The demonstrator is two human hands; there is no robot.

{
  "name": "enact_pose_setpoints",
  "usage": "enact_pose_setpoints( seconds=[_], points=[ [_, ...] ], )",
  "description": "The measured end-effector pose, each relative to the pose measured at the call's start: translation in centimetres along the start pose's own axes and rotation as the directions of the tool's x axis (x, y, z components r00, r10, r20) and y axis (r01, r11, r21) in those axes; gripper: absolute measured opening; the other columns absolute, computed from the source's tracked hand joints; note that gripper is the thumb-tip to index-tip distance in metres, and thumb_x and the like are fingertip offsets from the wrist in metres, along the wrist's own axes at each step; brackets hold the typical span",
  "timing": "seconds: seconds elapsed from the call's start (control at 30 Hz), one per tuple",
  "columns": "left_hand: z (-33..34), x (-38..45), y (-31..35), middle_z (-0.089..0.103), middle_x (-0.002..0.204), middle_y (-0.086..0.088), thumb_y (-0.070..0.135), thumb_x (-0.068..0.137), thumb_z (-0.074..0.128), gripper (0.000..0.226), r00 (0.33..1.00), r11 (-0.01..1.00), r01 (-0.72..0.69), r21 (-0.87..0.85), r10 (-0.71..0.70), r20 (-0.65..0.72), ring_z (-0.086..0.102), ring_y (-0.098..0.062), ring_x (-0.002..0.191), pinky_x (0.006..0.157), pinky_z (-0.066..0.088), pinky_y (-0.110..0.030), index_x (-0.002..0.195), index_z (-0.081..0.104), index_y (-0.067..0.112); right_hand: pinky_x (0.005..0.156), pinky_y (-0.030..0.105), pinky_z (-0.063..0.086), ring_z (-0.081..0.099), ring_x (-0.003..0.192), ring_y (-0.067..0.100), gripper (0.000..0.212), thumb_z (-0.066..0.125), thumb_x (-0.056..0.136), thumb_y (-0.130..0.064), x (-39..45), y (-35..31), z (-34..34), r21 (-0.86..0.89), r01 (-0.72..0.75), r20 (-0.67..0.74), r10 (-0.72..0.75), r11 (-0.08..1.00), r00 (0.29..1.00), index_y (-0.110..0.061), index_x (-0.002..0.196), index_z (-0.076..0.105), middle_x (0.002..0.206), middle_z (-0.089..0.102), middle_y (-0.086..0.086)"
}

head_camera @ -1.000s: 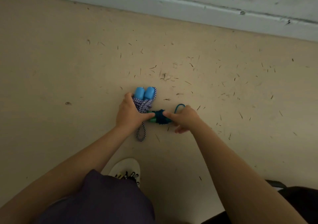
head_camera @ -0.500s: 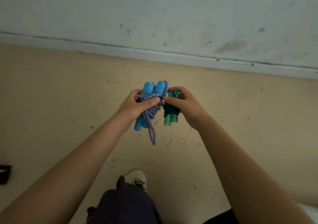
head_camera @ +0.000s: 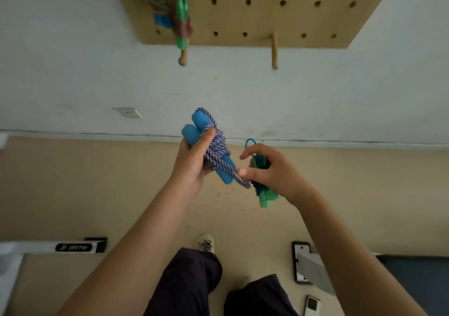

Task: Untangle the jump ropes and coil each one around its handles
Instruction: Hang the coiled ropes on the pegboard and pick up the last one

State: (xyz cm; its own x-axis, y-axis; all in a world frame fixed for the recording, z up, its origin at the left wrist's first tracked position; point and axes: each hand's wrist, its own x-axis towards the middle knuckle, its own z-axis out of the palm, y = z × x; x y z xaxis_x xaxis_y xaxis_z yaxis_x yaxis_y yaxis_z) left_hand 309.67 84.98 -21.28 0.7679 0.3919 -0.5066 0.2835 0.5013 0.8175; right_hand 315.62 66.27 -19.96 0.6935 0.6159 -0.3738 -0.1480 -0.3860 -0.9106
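Your left hand (head_camera: 194, 162) gripped the blue-handled jump rope (head_camera: 213, 153), fingers curled round its two foam handles with the thumb laid across the coils. That rope was blue-and-white braided cord wound tightly round the pair of light blue handles, which lay side by side and tilted, their far ends up and to the left; a short loose tail of cord trailed down to the right from the bundle. Your right hand (head_camera: 269, 170) held the green-handled jump rope (head_camera: 263, 187) in its curled fingers, while its thumb and forefinger pinched the loose tail of the braided cord just beside the near end of the blue handles. The green rope showed a dark ribbed section and translucent green handle ends sticking out below your palm, and a thin blue loop of cord stood up above your fingers. Both bundles were held in the air in front of you, above the beige floor (head_camera: 73, 194), the two hands close together and both forearms reaching forward from the near edge.

You held two ropes, one per hand. On the wall, a wooden pegboard (head_camera: 291, 12) carried two more bundled ropes (head_camera: 170, 12) on its left peg (head_camera: 182, 58), blurred; a second peg (head_camera: 274, 51) to the right was bare.
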Motion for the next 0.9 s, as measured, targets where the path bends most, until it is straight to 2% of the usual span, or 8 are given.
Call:
enact_pose_setpoints(
  seconds=[0.1, 0.17, 0.3, 0.4, 0.5, 0.67, 0.8, 0.9],
  points=[
    [3.4, -6.6, 6.6, 0.071, 0.102, -0.007, 0.033, 0.093, 0.067, 0.039, 0.998, 0.997, -0.053, -0.052, 0.054, 0.020, 0.072, -0.024, 0.088, 0.071, 0.058, -0.038, 0.123, 0.057, 0.012, 0.058, 0.030, 0.042, 0.046, 0.059, 0.013, 0.032, 0.087, 0.069, -0.037, -5.6, -7.1, -0.9, -0.138, 0.033, -0.017, -0.036, 0.990, 0.999, -0.027, 0.087, 0.062, 0.068, 0.056, 0.005],
    [5.1, -10.6, 10.3, 0.070, 0.104, -0.008, 0.028, 0.092, 0.069, 0.038, 0.995, 0.994, -0.100, -0.042, 0.101, 0.025, 0.072, -0.025, 0.090, 0.070, 0.058, -0.039, 0.123, 0.055, 0.011, 0.063, 0.041, 0.051, 0.054, 0.060, 0.026, 0.018, 0.080, 0.081, -0.026, -8.8, -11.4, -1.9, -0.117, 0.091, -0.072, -0.100, 0.989, 0.992, -0.020, 0.081, 0.063, 0.073, 0.062, 0.013],
    [6.7, -17.0, 15.6, 0.068, 0.108, -0.013, 0.031, 0.067, 0.087, 0.078, 0.982, 0.979, -0.190, 0.074, 0.188, 0.032, 0.072, -0.023, 0.090, 0.069, 0.059, -0.042, 0.129, 0.050, 0.002, 0.068, 0.042, 0.054, 0.064, 0.063, 0.028, 0.018, 0.071, 0.089, -0.017, -14.2, -18.8, -4.8, 0.109, 0.248, -0.163, -0.229, 0.963, 0.960, -0.005, 0.082, 0.060, 0.073, 0.062, 0.022],
    [7.2, -20.0, 17.5, 0.063, 0.127, -0.007, 0.047, 0.047, 0.088, 0.081, 0.953, 0.918, -0.300, 0.261, 0.298, 0.047, 0.067, -0.018, 0.105, 0.091, 0.056, -0.045, 0.118, 0.054, 0.029, 0.063, 0.029, 0.051, 0.062, 0.061, 0.026, 0.009, 0.067, 0.089, -0.006, -16.9, -23.0, -5.8, 0.230, 0.359, -0.137, -0.335, 0.904, 0.932, -0.007, 0.083, 0.060, 0.069, 0.063, 0.020],
    [7.7, -21.3, 18.3, 0.057, 0.138, 0.015, 0.049, 0.069, 0.081, 0.061, 0.900, 0.809, -0.433, 0.397, 0.366, 0.235, 0.052, -0.004, 0.128, 0.105, 0.043, -0.028, 0.124, 0.054, 0.044, 0.061, 0.029, 0.050, 0.062, 0.062, 0.027, 0.009, 0.068, 0.089, -0.006, -17.4, -24.9, -5.2, 0.178, 0.404, -0.090, -0.394, 0.897, 0.915, -0.002, 0.085, 0.062, 0.071, 0.060, 0.019],
    [7.9, -20.6, 18.6, 0.076, 0.078, 0.005, 0.022, 0.099, 0.058, 0.017, 0.890, 0.821, -0.420, 0.387, 0.290, 0.352, 0.072, -0.009, 0.079, 0.079, 0.053, -0.020, 0.115, 0.062, 0.015, 0.071, 0.040, 0.053, 0.062, 0.063, 0.025, 0.015, 0.075, 0.086, -0.015, -14.9, -24.1, -3.7, 0.072, 0.348, -0.075, -0.343, 0.935, 0.936, -0.003, 0.084, 0.066, 0.070, 0.065, 0.012],
    [6.6, -17.1, 18.2, 0.064, 0.065, -0.001, 0.029, 0.101, 0.054, 0.022, 0.925, 0.884, -0.286, 0.371, 0.153, 0.347, 0.061, -0.017, 0.063, 0.073, 0.058, -0.031, 0.102, 0.062, 0.008, 0.064, 0.033, 0.054, 0.063, 0.061, 0.025, 0.020, 0.076, 0.084, -0.015, -11.1, -23.4, -3.5, 0.012, 0.300, -0.093, -0.298, 0.954, 0.950, 0.001, 0.086, 0.064, 0.068, 0.064, 0.014],
    [5.7, -13.7, 18.7, 0.049, 0.055, 0.000, 0.045, 0.097, 0.054, 0.040, 0.933, 0.850, -0.223, 0.477, 0.044, 0.357, 0.046, -0.012, 0.050, 0.055, 0.048, -0.021, 0.078, 0.059, 0.010, 0.063, 0.033, 0.054, 0.064, 0.062, 0.026, 0.016, 0.077, 0.083, -0.014, -7.3, -23.4, -3.3, -0.001, 0.250, -0.121, -0.248, 0.968, 0.961, -0.003, 0.081, 0.065, 0.065, 0.064, 0.009]
  ],
)
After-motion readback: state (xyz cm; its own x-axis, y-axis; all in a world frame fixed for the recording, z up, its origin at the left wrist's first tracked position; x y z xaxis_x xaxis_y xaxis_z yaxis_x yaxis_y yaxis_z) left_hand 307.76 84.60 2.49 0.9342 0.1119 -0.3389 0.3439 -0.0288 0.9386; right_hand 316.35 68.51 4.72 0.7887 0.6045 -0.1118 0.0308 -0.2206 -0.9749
